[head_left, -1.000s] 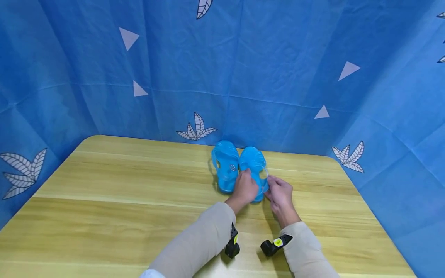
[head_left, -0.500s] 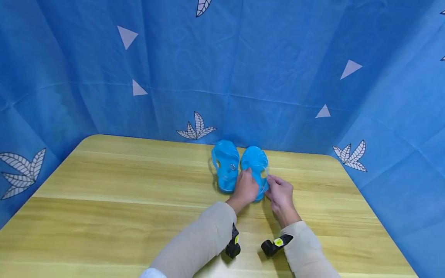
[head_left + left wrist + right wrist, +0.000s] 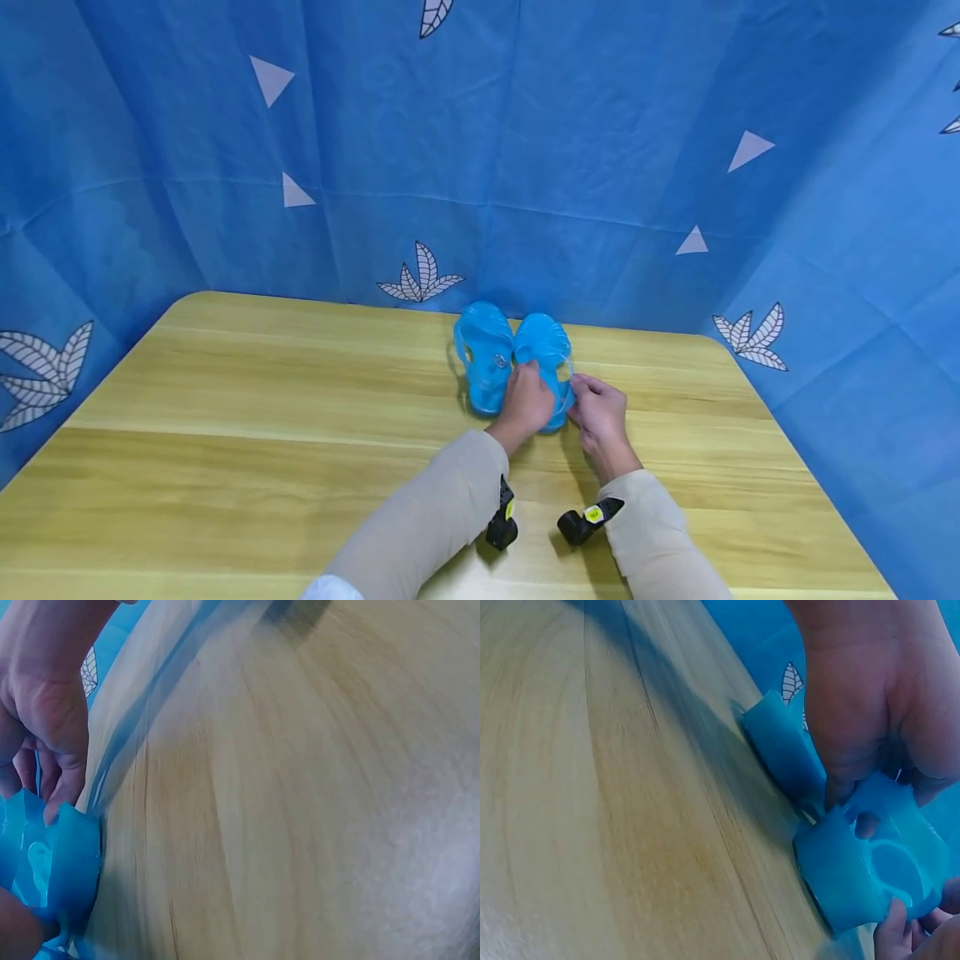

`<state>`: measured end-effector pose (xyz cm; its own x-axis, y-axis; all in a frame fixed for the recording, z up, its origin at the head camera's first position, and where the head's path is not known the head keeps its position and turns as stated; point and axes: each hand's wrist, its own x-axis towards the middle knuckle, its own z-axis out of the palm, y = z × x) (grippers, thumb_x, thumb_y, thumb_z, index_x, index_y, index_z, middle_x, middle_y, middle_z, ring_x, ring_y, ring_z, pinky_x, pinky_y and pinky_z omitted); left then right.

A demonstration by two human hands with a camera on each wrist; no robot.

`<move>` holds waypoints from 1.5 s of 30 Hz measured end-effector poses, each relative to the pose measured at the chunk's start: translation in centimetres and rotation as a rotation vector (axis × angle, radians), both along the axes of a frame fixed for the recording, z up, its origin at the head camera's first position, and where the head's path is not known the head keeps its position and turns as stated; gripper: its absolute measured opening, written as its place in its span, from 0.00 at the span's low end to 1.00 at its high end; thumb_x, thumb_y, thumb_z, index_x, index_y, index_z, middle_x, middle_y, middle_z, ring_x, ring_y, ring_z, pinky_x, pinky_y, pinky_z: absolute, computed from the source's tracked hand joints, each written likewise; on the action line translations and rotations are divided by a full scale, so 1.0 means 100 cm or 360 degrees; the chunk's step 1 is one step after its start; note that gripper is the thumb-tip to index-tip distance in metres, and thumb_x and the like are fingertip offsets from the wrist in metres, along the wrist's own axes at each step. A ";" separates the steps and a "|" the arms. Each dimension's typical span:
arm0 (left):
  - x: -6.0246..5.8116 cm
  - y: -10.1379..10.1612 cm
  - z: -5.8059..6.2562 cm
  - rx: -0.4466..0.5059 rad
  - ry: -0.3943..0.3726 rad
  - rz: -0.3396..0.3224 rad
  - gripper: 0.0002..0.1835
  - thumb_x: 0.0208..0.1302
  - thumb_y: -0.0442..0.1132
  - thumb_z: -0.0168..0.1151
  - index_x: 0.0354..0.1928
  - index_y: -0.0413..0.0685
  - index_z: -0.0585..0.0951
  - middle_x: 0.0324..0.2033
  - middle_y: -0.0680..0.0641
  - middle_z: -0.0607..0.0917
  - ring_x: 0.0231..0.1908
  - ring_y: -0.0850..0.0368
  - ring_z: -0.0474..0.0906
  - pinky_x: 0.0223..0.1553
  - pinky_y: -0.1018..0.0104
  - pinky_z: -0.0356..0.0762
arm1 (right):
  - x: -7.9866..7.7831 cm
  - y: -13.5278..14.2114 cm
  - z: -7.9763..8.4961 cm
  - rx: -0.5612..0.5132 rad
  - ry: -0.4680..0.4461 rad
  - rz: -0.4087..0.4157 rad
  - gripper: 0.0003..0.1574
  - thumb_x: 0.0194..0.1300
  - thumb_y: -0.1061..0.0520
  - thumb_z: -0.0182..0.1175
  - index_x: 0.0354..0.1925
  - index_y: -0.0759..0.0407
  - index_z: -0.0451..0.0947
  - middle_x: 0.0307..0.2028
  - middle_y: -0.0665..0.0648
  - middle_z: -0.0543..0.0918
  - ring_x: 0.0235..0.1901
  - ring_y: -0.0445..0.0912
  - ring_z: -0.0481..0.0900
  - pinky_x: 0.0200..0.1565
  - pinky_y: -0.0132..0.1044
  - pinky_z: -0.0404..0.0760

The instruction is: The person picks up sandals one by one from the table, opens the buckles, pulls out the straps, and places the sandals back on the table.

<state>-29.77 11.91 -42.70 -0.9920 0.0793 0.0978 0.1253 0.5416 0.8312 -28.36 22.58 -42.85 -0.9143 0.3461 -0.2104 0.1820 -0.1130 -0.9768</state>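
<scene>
Two blue translucent jelly sandals stand side by side near the table's back edge. My left hand (image 3: 527, 398) reaches in between them and grips the inner side of the right sandal (image 3: 541, 333); in the right wrist view, its fingers curl over that sandal's edge. On the outer side, my right hand (image 3: 600, 413) pinches the sandal's clear strap between thumb and fingers. The left wrist view shows the right hand (image 3: 49, 724) over the sandal (image 3: 75, 862), with part of the left hand (image 3: 15, 930) low in the corner. The left sandal (image 3: 483, 321) stands unheld, its ankle strap upright.
The light wood table (image 3: 262, 467) has a rounded back-left corner. A blue patterned cloth (image 3: 600, 108) hangs behind it and along both sides. A black wrist camera (image 3: 502, 525) sits at the left cuff, another wrist camera (image 3: 588, 522) at the right.
Both hands keep their hold on the right sandal. Its toe tips slightly right, then back left toward the other sandal. The head view shifts a little.
</scene>
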 end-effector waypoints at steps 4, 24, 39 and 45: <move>0.001 0.000 0.000 0.0018 -0.0012 -0.0029 0.20 0.68 0.30 0.44 0.60 0.27 0.69 0.53 0.33 0.76 0.57 0.43 0.72 0.56 0.55 0.71 | 0.001 0.001 -0.001 -0.0008 0.0005 -0.0008 0.23 0.69 0.61 0.50 0.59 0.73 0.68 0.46 0.59 0.72 0.30 0.35 0.76 0.31 0.27 0.78; -0.002 0.004 0.000 0.0062 -0.0030 0.0028 0.22 0.68 0.29 0.43 0.62 0.24 0.66 0.57 0.33 0.73 0.60 0.43 0.68 0.60 0.55 0.68 | -0.006 0.000 -0.001 0.0070 0.0013 -0.0058 0.20 0.67 0.62 0.54 0.54 0.73 0.74 0.43 0.61 0.76 0.26 0.37 0.75 0.25 0.29 0.77; -0.002 -0.001 -0.004 0.0068 -0.0110 0.0012 0.23 0.70 0.30 0.43 0.64 0.26 0.63 0.58 0.33 0.71 0.62 0.43 0.66 0.61 0.53 0.67 | -0.005 -0.004 -0.003 0.0152 -0.0005 -0.0033 0.18 0.67 0.61 0.55 0.52 0.71 0.76 0.34 0.54 0.76 0.19 0.38 0.71 0.22 0.29 0.73; -0.001 -0.002 -0.001 0.0072 -0.0054 0.0006 0.23 0.68 0.29 0.45 0.63 0.25 0.64 0.56 0.33 0.73 0.60 0.42 0.68 0.59 0.53 0.69 | -0.006 -0.004 0.000 0.0126 0.0020 -0.0013 0.18 0.67 0.61 0.55 0.52 0.71 0.76 0.31 0.53 0.75 0.16 0.38 0.68 0.20 0.28 0.70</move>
